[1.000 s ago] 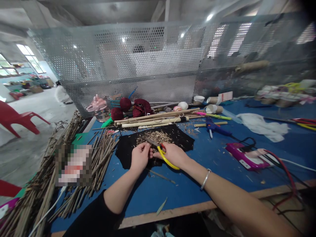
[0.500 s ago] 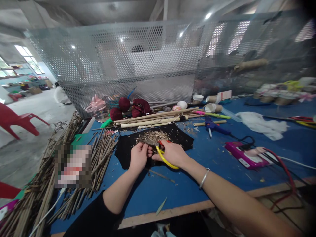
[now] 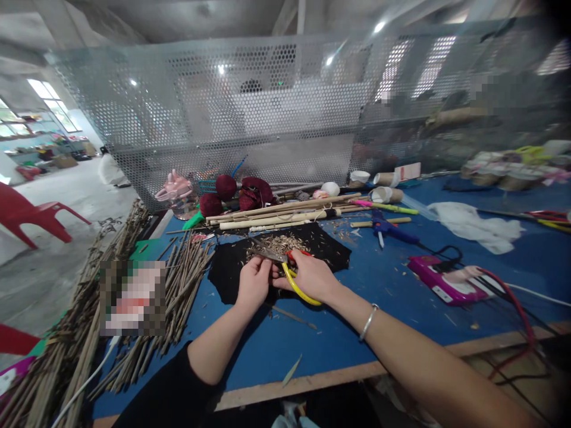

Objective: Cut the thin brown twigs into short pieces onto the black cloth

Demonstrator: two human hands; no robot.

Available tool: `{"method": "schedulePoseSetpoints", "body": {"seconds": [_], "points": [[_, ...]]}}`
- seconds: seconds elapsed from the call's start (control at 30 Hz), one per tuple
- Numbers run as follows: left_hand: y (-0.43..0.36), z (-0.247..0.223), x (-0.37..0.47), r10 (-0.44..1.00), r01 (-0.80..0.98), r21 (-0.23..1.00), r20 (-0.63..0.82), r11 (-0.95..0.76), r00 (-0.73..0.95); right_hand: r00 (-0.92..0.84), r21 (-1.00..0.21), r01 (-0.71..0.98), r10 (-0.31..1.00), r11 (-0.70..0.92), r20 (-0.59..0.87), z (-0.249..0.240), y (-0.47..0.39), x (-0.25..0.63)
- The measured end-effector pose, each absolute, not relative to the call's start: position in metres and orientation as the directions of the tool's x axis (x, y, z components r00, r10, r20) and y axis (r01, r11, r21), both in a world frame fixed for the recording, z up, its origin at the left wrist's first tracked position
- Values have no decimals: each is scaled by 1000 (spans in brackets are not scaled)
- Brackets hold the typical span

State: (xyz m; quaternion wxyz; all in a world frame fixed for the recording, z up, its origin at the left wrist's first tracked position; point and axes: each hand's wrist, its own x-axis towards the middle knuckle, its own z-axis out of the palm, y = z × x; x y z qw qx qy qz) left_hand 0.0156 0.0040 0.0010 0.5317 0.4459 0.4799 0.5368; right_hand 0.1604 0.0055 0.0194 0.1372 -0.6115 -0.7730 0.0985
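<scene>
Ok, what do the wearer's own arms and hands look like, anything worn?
Left hand: no glove; a plain black sleeve ends near the elbow, forearm uncovered. Right hand: no glove; a thin, silver-coloured bangle above the wrist, no sleeve on the visible forearm. No markings or cables made out on either.

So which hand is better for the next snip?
Probably the right hand: it grips the scissors by their handles, while the left hand sits beside the blades with its fingertips together.
</scene>
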Motion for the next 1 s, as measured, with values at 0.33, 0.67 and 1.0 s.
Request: {"method": "schedulePoseSetpoints", "body": {"seconds": [0.33,0.67,1.0], "points": [[1,7,15,997,-44,998,39,-42,-63,-187,-314,929,981,194,55,18,5,158],[3,4,14,998,-92,995,29,-34,-62,-191,-283,939,980,197,50,17,10,164],[4,2,14,997,-93,995,14,-21,-74,-234,-336,912,971,236,45,27,4,164]]}}
